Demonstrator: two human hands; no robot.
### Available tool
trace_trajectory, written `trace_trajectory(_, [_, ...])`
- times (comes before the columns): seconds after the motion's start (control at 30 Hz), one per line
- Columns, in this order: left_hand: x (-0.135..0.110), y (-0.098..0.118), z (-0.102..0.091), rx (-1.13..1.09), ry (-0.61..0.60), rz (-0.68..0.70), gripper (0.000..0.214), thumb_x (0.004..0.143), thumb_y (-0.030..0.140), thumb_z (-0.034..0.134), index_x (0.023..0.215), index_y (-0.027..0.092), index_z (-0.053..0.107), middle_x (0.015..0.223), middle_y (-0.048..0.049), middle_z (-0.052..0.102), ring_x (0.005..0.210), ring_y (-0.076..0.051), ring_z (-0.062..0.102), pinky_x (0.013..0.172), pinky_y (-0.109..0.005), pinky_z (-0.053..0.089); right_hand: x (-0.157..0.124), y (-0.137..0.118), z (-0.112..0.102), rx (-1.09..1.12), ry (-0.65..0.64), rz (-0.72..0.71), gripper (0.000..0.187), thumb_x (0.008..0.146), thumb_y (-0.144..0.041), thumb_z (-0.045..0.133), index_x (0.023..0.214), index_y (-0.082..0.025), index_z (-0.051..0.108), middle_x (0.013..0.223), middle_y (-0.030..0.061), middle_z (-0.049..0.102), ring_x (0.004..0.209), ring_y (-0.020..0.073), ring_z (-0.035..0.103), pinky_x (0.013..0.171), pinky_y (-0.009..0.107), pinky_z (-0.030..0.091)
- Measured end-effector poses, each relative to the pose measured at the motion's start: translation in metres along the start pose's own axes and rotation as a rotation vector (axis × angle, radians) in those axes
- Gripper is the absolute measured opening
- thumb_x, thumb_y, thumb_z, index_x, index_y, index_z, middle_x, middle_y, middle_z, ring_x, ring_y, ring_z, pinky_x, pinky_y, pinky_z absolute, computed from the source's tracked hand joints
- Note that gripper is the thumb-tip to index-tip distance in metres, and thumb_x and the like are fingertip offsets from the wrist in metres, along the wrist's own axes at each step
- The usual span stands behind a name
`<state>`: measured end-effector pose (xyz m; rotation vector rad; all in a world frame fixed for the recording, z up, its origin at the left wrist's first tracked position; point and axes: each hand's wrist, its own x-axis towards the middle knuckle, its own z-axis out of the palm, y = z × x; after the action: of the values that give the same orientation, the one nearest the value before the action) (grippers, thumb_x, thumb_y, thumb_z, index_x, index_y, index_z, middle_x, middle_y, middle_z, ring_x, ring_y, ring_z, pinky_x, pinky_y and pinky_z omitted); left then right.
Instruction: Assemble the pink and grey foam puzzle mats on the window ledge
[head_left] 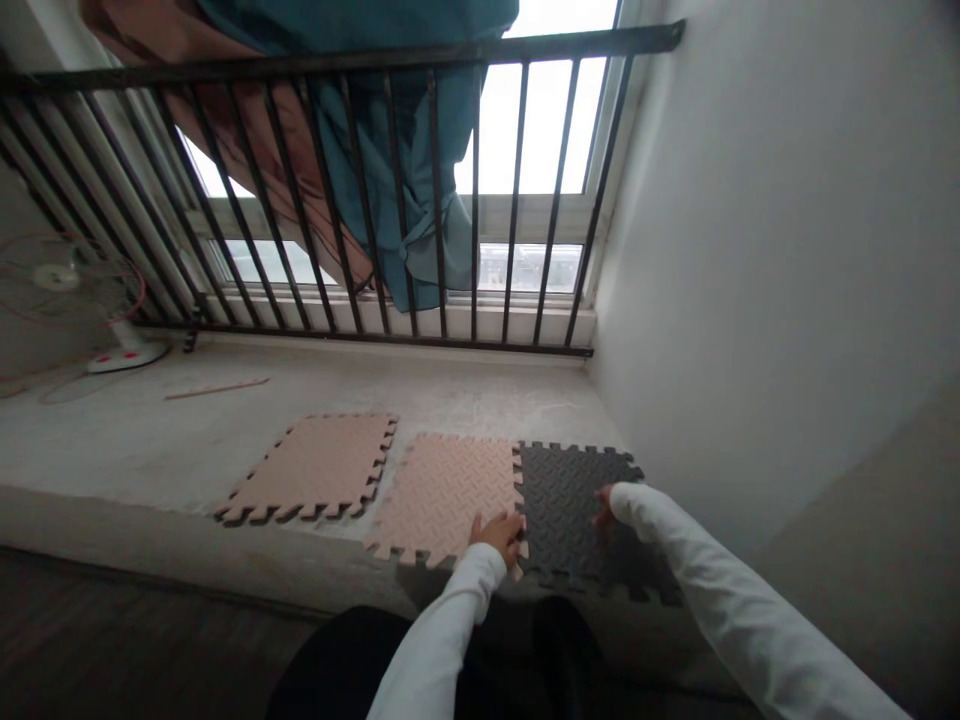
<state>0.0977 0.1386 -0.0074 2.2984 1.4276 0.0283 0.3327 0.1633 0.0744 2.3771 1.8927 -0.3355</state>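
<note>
On a concrete ledge (135, 450) lie three interlocking foam mat tiles. A black tile (574, 490) sits at the right, joined by its toothed edge to a beige tile (442, 490). A second beige tile (319, 465) lies apart further left. My left hand (499, 532) presses flat on the seam between the beige and black tiles near the front edge. My right hand (604, 505), mostly hidden by its white sleeve, rests on the black tile's near right part. Neither hand holds anything.
A black metal railing (420, 200) stands before the window, with teal cloth (405, 150) and brown cloth hanging over it. A small fan (67, 290) on a white base sits at the far left. A thin stick (217, 388) lies on the ledge. White wall closes the right side.
</note>
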Motion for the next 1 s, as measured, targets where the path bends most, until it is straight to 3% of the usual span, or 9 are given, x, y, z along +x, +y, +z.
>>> trace_trajectory(0.07, [-0.001, -0.02, -0.012, 0.03, 0.039, -0.128, 0.052, 0.079, 0.032, 0.033, 0.13, 0.03, 0.027, 0.139, -0.0012, 0.026, 0.125, -0.023, 0.027, 0.103, -0.053, 0.011, 0.011, -0.024, -0.036, 0.015, 0.137, -0.079, 0.075, 0.065, -0.053, 0.054, 0.127, -0.014, 0.036, 0.129, 0.0138, 0.041, 0.122, 0.0244, 0.032, 0.096, 0.034, 0.033])
trace_trajectory(0.17, [-0.005, -0.051, -0.016, 0.129, 0.192, -0.435, 0.056, 0.08, 0.038, 0.03, 0.133, 0.019, 0.024, 0.142, -0.0086, 0.014, 0.128, -0.028, 0.015, 0.1, -0.058, 0.01, 0.023, -0.052, -0.077, 0.07, 0.515, -0.148, 0.079, 0.08, -0.052, 0.03, 0.134, -0.005, -0.003, 0.143, 0.0143, -0.003, 0.13, 0.0235, -0.006, 0.105, 0.041, 0.013])
trace_trajectory(0.23, [-0.004, -0.064, -0.007, 0.182, 0.243, -0.54, 0.057, 0.08, 0.042, 0.031, 0.132, 0.02, 0.026, 0.142, -0.0065, 0.015, 0.13, -0.027, 0.011, 0.101, -0.057, 0.01, 0.031, -0.065, -0.08, 0.145, 0.771, -0.155, 0.078, 0.082, -0.05, 0.021, 0.131, -0.004, -0.018, 0.141, 0.0134, -0.016, 0.128, 0.0244, -0.014, 0.104, 0.046, 0.007])
trace_trajectory(0.3, [0.0, -0.071, 0.005, 0.192, 0.257, -0.541, 0.057, 0.079, 0.043, 0.032, 0.132, 0.022, 0.025, 0.142, -0.0051, 0.014, 0.13, -0.027, 0.008, 0.101, -0.058, 0.008, 0.043, -0.078, -0.058, 0.196, 0.882, -0.141, 0.078, 0.081, -0.049, 0.021, 0.13, -0.003, -0.02, 0.142, 0.015, -0.013, 0.129, 0.0258, -0.012, 0.104, 0.049, 0.006])
trace_trajectory(0.37, [0.006, -0.075, 0.016, 0.181, 0.267, -0.531, 0.058, 0.079, 0.044, 0.031, 0.132, 0.022, 0.025, 0.142, -0.0054, 0.013, 0.13, -0.027, 0.007, 0.1, -0.059, 0.005, 0.058, -0.094, -0.017, 0.153, 0.715, -0.117, 0.076, 0.081, -0.048, 0.02, 0.132, -0.002, -0.013, 0.143, 0.0163, -0.004, 0.129, 0.0259, -0.009, 0.104, 0.049, 0.005])
trace_trajectory(0.43, [0.01, -0.077, 0.021, 0.17, 0.262, -0.511, 0.059, 0.078, 0.046, 0.03, 0.132, 0.022, 0.024, 0.142, -0.0066, 0.012, 0.13, -0.029, 0.007, 0.099, -0.061, 0.004, 0.074, -0.112, 0.03, 0.046, 0.379, -0.141, 0.069, 0.082, -0.045, 0.018, 0.134, -0.005, -0.002, 0.143, 0.014, 0.006, 0.13, 0.0229, -0.001, 0.104, 0.045, 0.006])
trace_trajectory(0.57, [0.009, -0.077, 0.015, 0.149, 0.243, -0.499, 0.061, 0.079, 0.048, 0.028, 0.133, 0.022, 0.021, 0.142, -0.0078, 0.011, 0.13, -0.029, 0.007, 0.099, -0.061, 0.003, 0.098, -0.138, 0.089, -0.042, 0.114, -0.135, 0.068, 0.08, -0.048, 0.025, 0.131, -0.004, 0.023, 0.14, 0.0131, 0.021, 0.129, 0.022, 0.015, 0.105, 0.039, 0.011])
trace_trajectory(0.73, [0.002, -0.07, 0.001, 0.091, 0.202, -0.487, 0.062, 0.079, 0.05, 0.027, 0.133, 0.02, 0.021, 0.142, -0.0091, 0.008, 0.13, -0.028, 0.007, 0.099, -0.062, 0.002, 0.086, -0.136, 0.099, -0.115, 0.079, -0.111, 0.067, 0.081, -0.047, 0.021, 0.133, -0.004, 0.018, 0.142, 0.0127, 0.013, 0.129, 0.0217, 0.008, 0.105, 0.037, 0.009])
trace_trajectory(1.0, [0.0, -0.092, -0.022, 0.065, 0.147, -0.45, 0.054, 0.076, 0.033, 0.038, 0.13, 0.025, 0.031, 0.141, -0.0041, 0.022, 0.128, -0.021, 0.02, 0.103, -0.049, 0.017, 0.006, -0.124, 0.114, -0.128, 0.038, -0.186, 0.062, 0.081, -0.044, 0.019, 0.133, -0.01, 0.02, 0.142, 0.0088, 0.013, 0.129, 0.0205, 0.01, 0.105, 0.04, 0.011])
